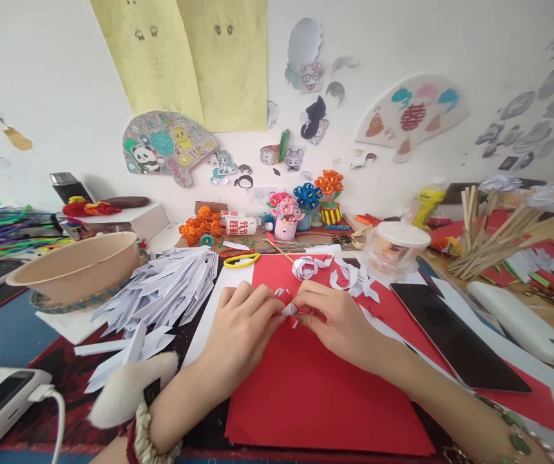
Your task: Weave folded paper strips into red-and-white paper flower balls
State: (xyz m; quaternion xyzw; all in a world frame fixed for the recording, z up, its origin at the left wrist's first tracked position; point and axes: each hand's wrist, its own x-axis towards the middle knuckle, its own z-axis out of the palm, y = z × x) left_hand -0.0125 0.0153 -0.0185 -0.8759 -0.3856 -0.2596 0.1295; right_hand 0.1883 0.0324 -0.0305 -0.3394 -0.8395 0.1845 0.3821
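Observation:
Between the fingertips of both hands is a small folded piece of red and white paper (288, 309), partly covered by the fingers. My left hand (248, 319) pinches it from the left. From the right, my right hand (332, 316) pinches it too, thumb and forefinger close together. Below the hands lies a stack of red paper (325, 399). Just beyond them rests a white paper flower (305, 267) on a thin stick. Curled white paper strips (354, 280) lie to its right. A large pile of folded white paper strips (161, 290) sits left of my left hand.
A beige bowl (74, 264) stands at the left, with yellow-handled scissors (242, 260) behind the paper. Potted craft flowers (285, 216) line the wall. On the right are a dark tablet (455, 335), a lidded cup (397, 245), a white power bank (523, 322) and wooden sticks (480, 238).

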